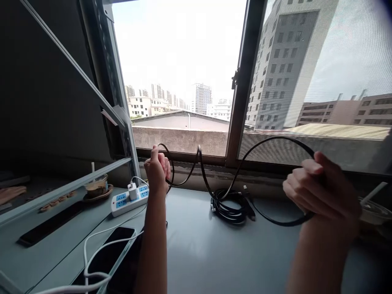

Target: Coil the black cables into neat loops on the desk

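A long black cable (199, 157) stretches in loose waves between my two hands, above a grey table. My left hand (157, 167) is closed round one part of it, left of the middle, with a small loop standing at the fingers. Farther right, my right hand (321, 185) grips the cable too; one length arcs up from it and another hangs below. Between the hands, a coiled black cable bundle (231, 208) lies on the table, with connector ends showing beside it. Whether the held cable runs into that bundle I cannot tell.
At left stand a white power strip (130, 200) with a charger plugged in, a cup (96, 185) on a saucer, and phones (114, 249) with a white cord (88, 253) across. A metal frame (128, 139) rises by the window. Another cup (375, 208) sits at far right.
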`<state>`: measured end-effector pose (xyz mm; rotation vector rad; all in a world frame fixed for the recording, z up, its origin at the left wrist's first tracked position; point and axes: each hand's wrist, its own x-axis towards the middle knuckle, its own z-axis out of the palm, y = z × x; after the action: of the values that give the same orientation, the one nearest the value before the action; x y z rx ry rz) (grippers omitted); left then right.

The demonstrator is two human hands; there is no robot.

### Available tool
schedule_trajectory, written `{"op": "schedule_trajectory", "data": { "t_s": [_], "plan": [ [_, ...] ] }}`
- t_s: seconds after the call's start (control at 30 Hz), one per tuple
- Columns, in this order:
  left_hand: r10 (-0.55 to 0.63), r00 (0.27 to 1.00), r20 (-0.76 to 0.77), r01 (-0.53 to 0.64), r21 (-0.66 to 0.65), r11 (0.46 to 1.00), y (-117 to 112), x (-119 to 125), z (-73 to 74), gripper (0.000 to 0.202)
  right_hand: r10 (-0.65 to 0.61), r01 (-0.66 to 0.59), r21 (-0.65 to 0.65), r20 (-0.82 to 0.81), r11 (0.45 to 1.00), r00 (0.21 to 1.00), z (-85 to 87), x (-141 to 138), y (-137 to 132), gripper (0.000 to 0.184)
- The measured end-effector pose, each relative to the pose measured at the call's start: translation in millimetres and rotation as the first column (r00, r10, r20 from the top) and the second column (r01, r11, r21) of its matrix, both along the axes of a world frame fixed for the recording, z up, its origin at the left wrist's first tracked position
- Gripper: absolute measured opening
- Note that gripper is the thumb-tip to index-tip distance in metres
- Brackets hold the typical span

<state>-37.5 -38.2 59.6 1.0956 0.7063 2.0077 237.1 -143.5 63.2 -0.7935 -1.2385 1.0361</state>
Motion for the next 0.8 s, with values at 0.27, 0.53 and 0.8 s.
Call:
{"op": "schedule_trajectory", "data": {
  "t_s": [0.27,0.53,0.8],
  "plan": [
    [-0.121,0.986,-0.111,0.123,0.013,0.992,-20.7,25.2,9.0,0.063,0.096,-0.082,-0.060,0.305,0.995,0.948,-6.6,-60.8,44.6,0.063],
    [-0.057,0.908,-0.416,0.144,0.182,0.973,-57.3,65.3,0.2,0.060,0.069,-0.076,0.031,0.194,0.997,0.979,1.4,-68.5,24.8,0.060],
    [-0.126,0.391,-0.912,0.386,0.039,0.922,-101.8,80.9,3.8,0.054,-0.060,0.052,0.048,0.185,0.997,0.981,3.9,-63.6,8.2,0.055]
  ]
}}
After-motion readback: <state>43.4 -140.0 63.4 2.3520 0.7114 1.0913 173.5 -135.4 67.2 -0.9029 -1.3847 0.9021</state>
